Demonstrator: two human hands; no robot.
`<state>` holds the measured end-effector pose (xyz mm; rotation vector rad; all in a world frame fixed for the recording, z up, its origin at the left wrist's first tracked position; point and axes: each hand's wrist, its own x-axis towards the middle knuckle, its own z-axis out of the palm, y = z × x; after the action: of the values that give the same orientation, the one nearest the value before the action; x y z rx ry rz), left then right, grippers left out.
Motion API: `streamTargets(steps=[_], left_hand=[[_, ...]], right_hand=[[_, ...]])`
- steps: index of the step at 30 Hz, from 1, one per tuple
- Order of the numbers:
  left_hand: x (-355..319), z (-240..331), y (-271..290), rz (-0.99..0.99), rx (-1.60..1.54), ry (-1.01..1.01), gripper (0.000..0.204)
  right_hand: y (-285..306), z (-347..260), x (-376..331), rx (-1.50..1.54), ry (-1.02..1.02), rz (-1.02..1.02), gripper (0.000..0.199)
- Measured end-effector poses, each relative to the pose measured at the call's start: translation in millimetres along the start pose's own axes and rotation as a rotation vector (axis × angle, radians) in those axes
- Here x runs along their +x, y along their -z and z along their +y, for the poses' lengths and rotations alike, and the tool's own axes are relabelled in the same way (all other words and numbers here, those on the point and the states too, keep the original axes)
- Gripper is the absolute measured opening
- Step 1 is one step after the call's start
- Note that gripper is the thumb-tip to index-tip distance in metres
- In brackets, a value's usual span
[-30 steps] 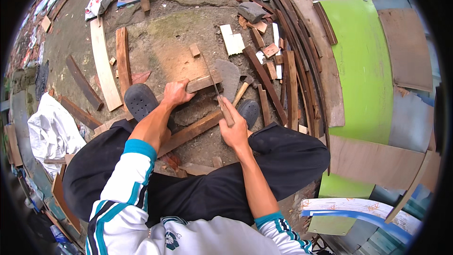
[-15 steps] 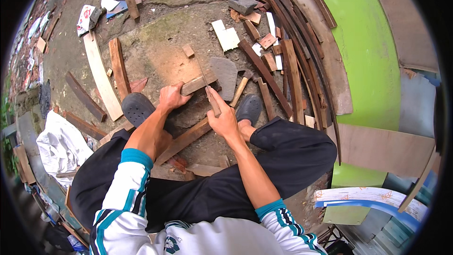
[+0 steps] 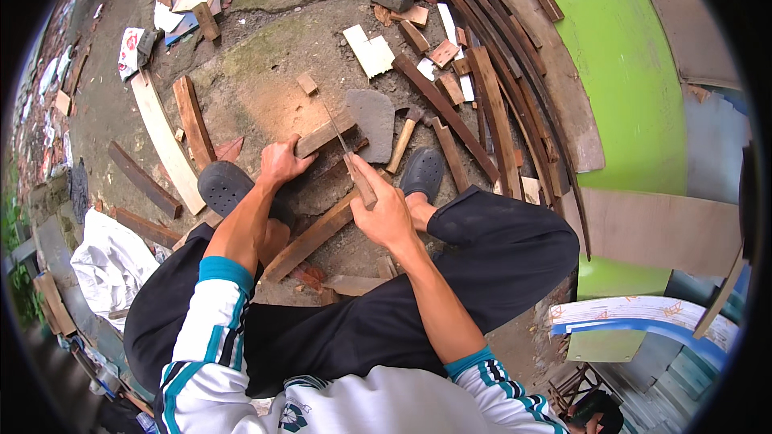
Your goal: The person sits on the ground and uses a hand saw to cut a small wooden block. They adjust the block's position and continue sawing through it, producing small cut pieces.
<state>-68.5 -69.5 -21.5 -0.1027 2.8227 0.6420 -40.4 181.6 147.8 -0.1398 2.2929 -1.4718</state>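
I squat on the ground over a pile of scrap wood. My left hand [image 3: 281, 162] grips the near end of a short wooden board [image 3: 326, 133] that lies flat in front of me. My right hand [image 3: 384, 207] is closed on the wooden handle of a thin-bladed hand saw [image 3: 344, 153]. Its blade runs away from me across the board, right beside my left fingers. A longer plank [image 3: 310, 237] lies slanted under both hands, between my two dark clogs [image 3: 227, 185].
A hammer [image 3: 402, 135] and a flat grey stone [image 3: 372, 116] lie just beyond the board. Long curved wooden strips [image 3: 482, 72] are stacked to the right against a green panel [image 3: 627, 64]. Planks, offcuts and a white cloth [image 3: 108, 261] lie to the left.
The blade has shifted along the cut while my right hand moved slightly back toward me. My left hand stays on the board. The view has tilted a little.
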Motion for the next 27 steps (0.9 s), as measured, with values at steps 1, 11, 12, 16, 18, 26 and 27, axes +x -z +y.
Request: streamTargets(steps=[1,11,12,16,18,26,27], left_hand=[[-8.1,0.2,-5.1,0.007,0.006,0.003,0.049],[-10.4,7.0,-9.6,0.016,-0.004,0.039,0.046],[-13.6,5.4,-10.1,0.007,-0.021,0.024,0.045],[-17.6,-2.4,-17.9,0.079,0.004,0.01,0.043],[-17.2,-5.9,-18.5,0.047,0.01,0.03,0.043],[-20.2,7.2,-20.2,0.078,0.028,-0.007,0.045],[-21.3,0.8,-18.4,0.067,0.047,0.011,0.047]], right_hand=[[2.7,-4.7,-3.8,-0.007,-0.016,-0.006,0.069],[-5.1,14.4,18.7,0.004,0.136,0.037,0.068],[-4.8,14.5,17.2,-0.023,0.045,0.009,0.069],[5.6,-7.2,-42.1,-0.016,0.046,-0.038,0.073],[15.9,-10.9,-61.9,-0.055,0.078,-0.034,0.075],[-11.8,21.7,4.5,-0.064,0.026,-0.017,0.071],[-5.5,19.2,-14.0,-0.031,0.109,-0.016,0.071]])
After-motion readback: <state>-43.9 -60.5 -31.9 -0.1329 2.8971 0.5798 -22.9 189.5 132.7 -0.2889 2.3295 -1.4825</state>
